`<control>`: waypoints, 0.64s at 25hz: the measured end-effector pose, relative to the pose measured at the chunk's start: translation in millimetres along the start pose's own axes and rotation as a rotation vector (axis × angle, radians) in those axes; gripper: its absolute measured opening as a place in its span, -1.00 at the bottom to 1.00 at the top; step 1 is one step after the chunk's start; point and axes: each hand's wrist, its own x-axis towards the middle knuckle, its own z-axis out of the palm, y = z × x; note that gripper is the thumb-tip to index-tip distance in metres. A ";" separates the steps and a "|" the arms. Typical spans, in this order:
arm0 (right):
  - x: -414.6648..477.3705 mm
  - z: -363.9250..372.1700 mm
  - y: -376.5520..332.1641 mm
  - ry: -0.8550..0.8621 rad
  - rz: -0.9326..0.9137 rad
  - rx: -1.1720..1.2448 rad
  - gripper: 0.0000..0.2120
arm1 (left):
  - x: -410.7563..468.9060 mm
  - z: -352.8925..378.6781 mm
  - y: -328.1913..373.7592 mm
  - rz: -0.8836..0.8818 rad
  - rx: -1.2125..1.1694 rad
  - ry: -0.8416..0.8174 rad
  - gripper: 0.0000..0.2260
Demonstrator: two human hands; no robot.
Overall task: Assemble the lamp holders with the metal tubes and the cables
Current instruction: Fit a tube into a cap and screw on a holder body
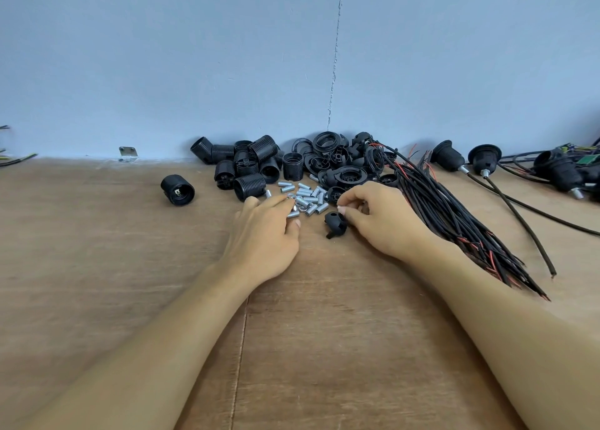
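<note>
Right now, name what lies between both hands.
Head view: a small black plastic cap, pinched by the right hand; left hand pinches a silver metal tube.

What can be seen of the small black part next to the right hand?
The small black part is a dome-shaped cap, matte plastic by its look, with a short stub at its lower left. It lies tilted on the wooden table, just before the metal tubes. The right hand pinches its upper right side.

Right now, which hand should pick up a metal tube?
Left. The left hand has its fingertips right at the metal tubes, while the right hand is busy holding the black cap.
</note>
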 end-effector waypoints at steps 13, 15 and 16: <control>-14.4 8.4 -44.7 0.019 -0.137 0.180 -0.95 | 6.0 -0.3 -6.2 -0.038 -0.248 0.070 -0.78; -14.8 10.1 -42.6 0.039 -0.131 0.054 -0.93 | 6.9 -0.9 -5.8 -0.040 -0.279 0.083 -0.80; -14.8 10.0 -41.1 0.048 -0.120 0.008 -0.91 | 7.6 -1.1 -5.6 -0.044 -0.286 0.094 -0.78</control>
